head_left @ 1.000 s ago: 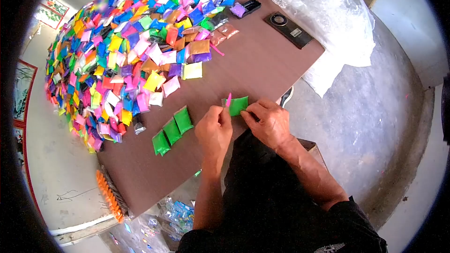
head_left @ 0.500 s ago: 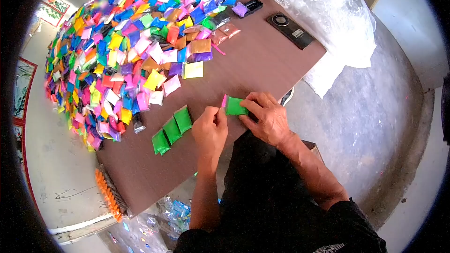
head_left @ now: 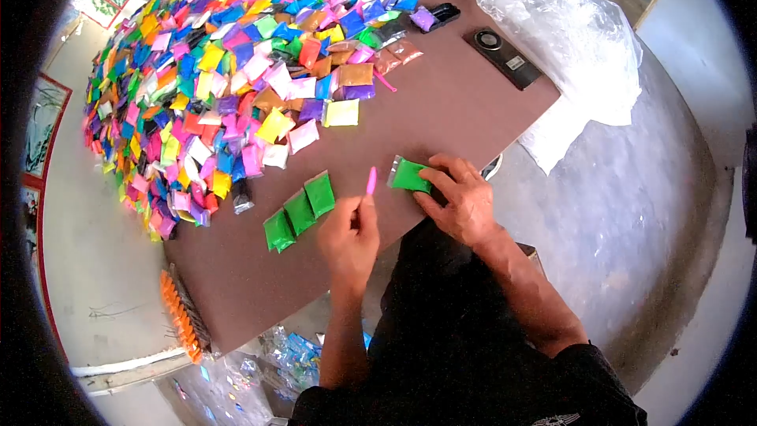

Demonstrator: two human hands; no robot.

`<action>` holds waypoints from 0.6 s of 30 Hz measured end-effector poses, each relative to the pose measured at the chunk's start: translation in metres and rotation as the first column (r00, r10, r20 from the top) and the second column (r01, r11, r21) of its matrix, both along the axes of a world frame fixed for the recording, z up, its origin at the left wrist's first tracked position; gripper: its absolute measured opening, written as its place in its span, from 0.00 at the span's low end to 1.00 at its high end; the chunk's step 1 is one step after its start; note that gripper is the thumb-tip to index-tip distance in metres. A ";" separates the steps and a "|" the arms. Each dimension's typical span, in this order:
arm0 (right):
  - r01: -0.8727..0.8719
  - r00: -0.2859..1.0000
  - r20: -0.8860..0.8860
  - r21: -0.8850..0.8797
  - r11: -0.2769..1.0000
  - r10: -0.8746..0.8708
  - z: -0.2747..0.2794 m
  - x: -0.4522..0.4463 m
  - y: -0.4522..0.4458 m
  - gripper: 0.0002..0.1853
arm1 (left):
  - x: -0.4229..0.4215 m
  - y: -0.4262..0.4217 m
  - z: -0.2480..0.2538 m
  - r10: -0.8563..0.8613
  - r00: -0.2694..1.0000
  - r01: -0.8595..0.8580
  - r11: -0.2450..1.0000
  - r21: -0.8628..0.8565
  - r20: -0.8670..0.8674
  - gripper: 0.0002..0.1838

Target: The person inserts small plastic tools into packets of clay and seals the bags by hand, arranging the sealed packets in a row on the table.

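My left hand (head_left: pixel 349 238) is closed around a slim pink plastic stick (head_left: pixel 371 181), whose rounded tip points up from the fist. To its right, my right hand (head_left: pixel 464 203) grips the right end of a small clear packet with green filling (head_left: pixel 409 175). The packet's clear end faces the stick, with a small gap between them. Beyond my left hand, three more green packets (head_left: pixel 299 212) lie in a slanted, overlapping row on the brown table (head_left: pixel 236 292).
A large heap of multicoloured packets (head_left: pixel 236 71) covers the table's far left. A black digital scale (head_left: pixel 502 57) and small black tray (head_left: pixel 443 16) lie at the far right, beside clear plastic sheeting (head_left: pixel 568 55). An orange-bristled brush (head_left: pixel 180 315) stands at the left edge.
The pink stick has come away from the green packet's end, moving left and now standing upright. My right hand still holds the packet. The whole view has shifted slightly.
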State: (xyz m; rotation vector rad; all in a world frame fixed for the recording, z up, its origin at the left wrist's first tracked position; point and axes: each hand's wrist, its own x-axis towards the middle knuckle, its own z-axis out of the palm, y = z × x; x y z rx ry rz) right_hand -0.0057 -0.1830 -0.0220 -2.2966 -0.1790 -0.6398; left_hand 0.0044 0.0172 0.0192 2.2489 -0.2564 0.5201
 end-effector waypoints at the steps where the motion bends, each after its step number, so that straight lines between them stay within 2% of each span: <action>1: -0.005 1.000 -0.013 -0.016 1.000 0.004 0.003 -0.001 -0.001 0.18 | -0.004 0.013 0.001 0.041 0.998 -0.042 0.999 0.025 0.048 0.06; 4: -0.032 0.999 -0.024 -0.061 0.998 0.031 0.012 -0.005 0.002 0.21 | -0.017 0.053 0.024 0.160 0.983 -0.162 0.987 0.016 0.084 0.06; 6: -0.054 0.998 -0.023 -0.092 0.994 0.053 0.018 -0.006 0.003 0.23 | -0.018 0.097 0.011 0.311 0.933 -0.326 0.943 0.065 0.181 0.06; 8: -0.134 0.991 -0.020 -0.227 0.965 0.133 0.024 -0.004 0.005 0.29 | -0.022 0.136 0.010 0.421 0.900 -0.426 0.904 0.027 0.116 0.07; 9: -0.139 0.990 -0.020 -0.231 0.963 0.139 0.023 -0.005 0.007 0.29 | -0.024 0.157 0.005 0.426 0.898 -0.431 0.902 0.023 0.114 0.07; 11: -0.221 0.971 -0.157 -0.315 0.923 0.179 0.019 -0.009 0.011 0.35 | -0.027 0.201 -0.015 0.593 0.805 -0.589 0.801 -0.102 0.005 0.10; 12: -0.228 0.970 -0.160 -0.322 0.919 0.184 0.017 -0.011 0.011 0.35 | -0.030 0.223 -0.021 0.598 0.802 -0.595 0.797 -0.107 -0.001 0.10; 14: -0.226 0.970 -0.167 -0.338 0.914 0.178 0.013 -0.012 0.012 0.37 | -0.037 0.263 -0.033 0.639 0.769 -0.638 0.769 0.038 -0.028 0.10; 15: -0.234 0.967 -0.174 -0.343 0.910 0.183 0.014 -0.012 0.013 0.37 | -0.039 0.272 -0.034 0.707 0.705 -0.701 0.706 0.105 -0.048 0.11; 16: -0.231 0.966 -0.193 -0.350 0.908 0.172 0.016 -0.012 0.013 0.37 | -0.042 0.276 -0.038 0.710 0.702 -0.703 0.703 0.103 -0.059 0.11; 18: -0.235 0.963 -0.217 -0.369 0.899 0.163 0.017 -0.009 0.014 0.37 | -0.046 0.279 -0.042 0.701 0.708 -0.703 0.685 0.193 0.089 0.11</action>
